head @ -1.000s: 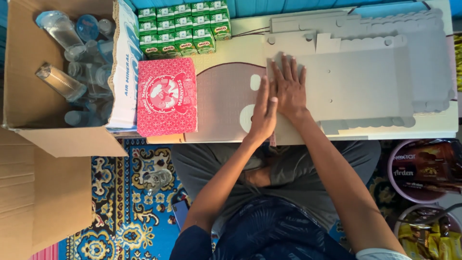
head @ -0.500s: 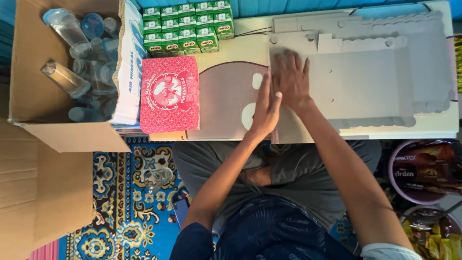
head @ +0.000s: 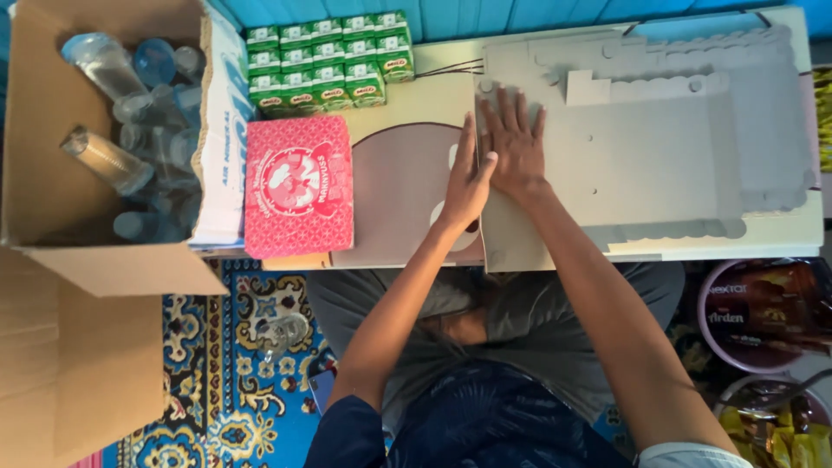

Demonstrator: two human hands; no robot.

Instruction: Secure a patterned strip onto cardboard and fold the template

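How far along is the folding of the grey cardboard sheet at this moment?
Done: one red box lies closed beside the work. In hand: the right hand lies flat on the grey cardboard sheet, and the left hand presses on edge along its left border. Left: the sheet is flat, its scalloped flaps not raised, and more flat sheets seem to lie under it.

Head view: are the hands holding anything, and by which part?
Nothing is gripped. The right hand lies flat on the grey cardboard sheet near its left edge; the left hand presses on edge along that same edge.
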